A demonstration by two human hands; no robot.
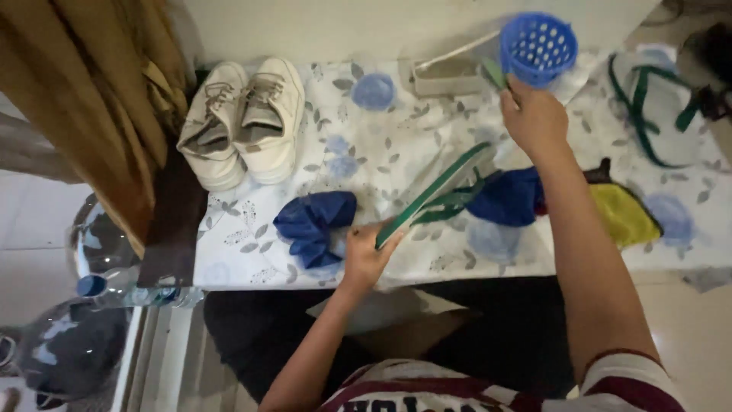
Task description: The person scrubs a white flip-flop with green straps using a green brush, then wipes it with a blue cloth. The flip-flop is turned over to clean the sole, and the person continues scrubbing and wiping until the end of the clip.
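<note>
Green-edged flip-flop [435, 194] gripped in left hand [364, 258], right hand [534, 118] fingers holding blue perforated basket [537, 47]

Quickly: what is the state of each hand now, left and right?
Left hand: closed on the heel end of the green flip-flop.
Right hand: closed on a small green thing beside the blue basket.
</note>
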